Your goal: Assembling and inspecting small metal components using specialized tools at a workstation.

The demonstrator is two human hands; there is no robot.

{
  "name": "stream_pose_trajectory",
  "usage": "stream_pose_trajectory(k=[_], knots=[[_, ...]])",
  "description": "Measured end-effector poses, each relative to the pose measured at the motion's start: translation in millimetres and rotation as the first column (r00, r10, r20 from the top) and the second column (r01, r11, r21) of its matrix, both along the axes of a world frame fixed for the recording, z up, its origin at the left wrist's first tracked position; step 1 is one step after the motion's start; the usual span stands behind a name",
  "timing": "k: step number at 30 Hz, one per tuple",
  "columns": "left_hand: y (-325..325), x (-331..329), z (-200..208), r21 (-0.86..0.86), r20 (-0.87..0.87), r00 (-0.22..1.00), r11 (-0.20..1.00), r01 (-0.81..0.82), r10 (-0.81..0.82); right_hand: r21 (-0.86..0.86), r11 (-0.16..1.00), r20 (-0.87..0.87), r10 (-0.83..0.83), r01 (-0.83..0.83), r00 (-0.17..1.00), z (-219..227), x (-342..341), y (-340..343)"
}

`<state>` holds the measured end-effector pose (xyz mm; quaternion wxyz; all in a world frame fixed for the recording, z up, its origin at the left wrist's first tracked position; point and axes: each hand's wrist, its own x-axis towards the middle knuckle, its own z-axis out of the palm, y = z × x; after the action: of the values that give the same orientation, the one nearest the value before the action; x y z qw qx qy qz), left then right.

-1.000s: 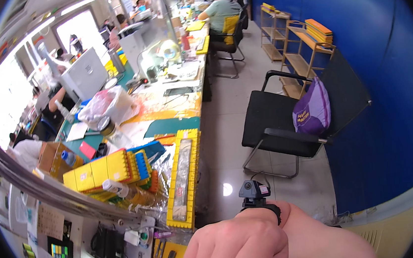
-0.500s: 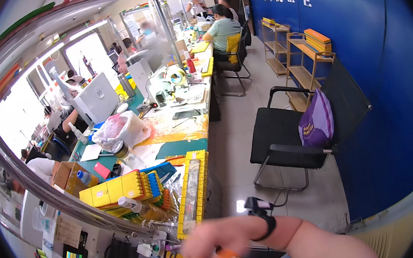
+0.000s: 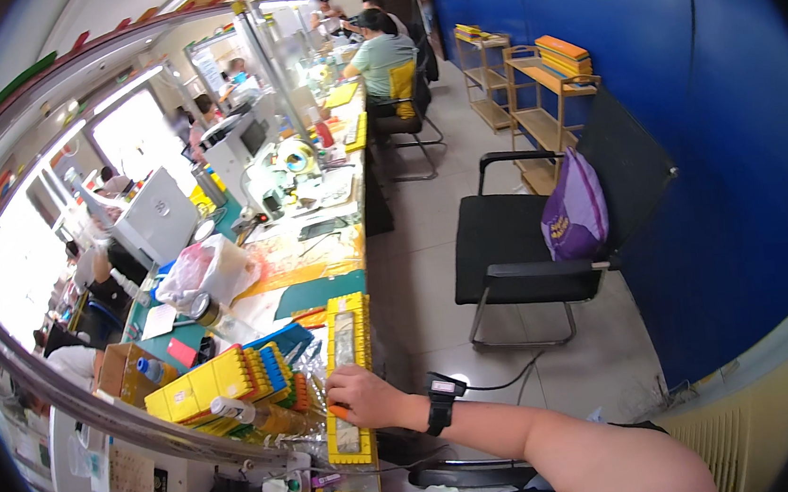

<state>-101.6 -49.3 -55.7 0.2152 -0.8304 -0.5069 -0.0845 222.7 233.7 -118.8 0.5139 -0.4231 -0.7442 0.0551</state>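
Small orange object (image 3: 338,411), shape mostly hidden, held under the curled, nearly closed fingers of the right hand (image 3: 365,394). Left hand out of view; its state cannot be told. Below the right hand, contact unclear: long yellow notched-edge block (image 3: 361,330) with grey strip (image 3: 343,334). Left of the hand: clear bottle with white cap (image 3: 273,416), stacked yellow rectangular plates (image 3: 201,386). Beyond the wrist, rightward: black metal-legged armchair (image 3: 499,236).
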Motion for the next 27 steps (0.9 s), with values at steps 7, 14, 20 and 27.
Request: stream_pose_trajectory(k=[7, 14, 20, 27], knots=[[13.4, 10.1, -5.7, -0.092, 0.062, 0.995, 0.992, 0.083, -0.078, 0.009, 1.0, -0.026, -0.004, 0.004, 1.0, 2.2, -3.6, -4.2], [28.0, 21.2, -19.7, -0.133, 0.136, 0.988, 0.987, 0.093, -0.075, 0.035, 0.999, -0.044, 0.002, 0.0, 0.999, 3.0, -5.3, 0.4], [44.3, 28.9, -32.9, -0.182, 0.196, 0.978, 0.977, 0.11, -0.074, 0.029, 1.0, -0.064, -0.01, 0.012, 0.998, -2.5, -1.4, 1.3], [50.4, 30.9, -44.7, -0.232, 0.265, 0.964, 0.967, 0.102, -0.039, 0.02, 1.0, -0.049, 0.011, -0.01, 0.999, 2.1, -4.4, -0.7]])
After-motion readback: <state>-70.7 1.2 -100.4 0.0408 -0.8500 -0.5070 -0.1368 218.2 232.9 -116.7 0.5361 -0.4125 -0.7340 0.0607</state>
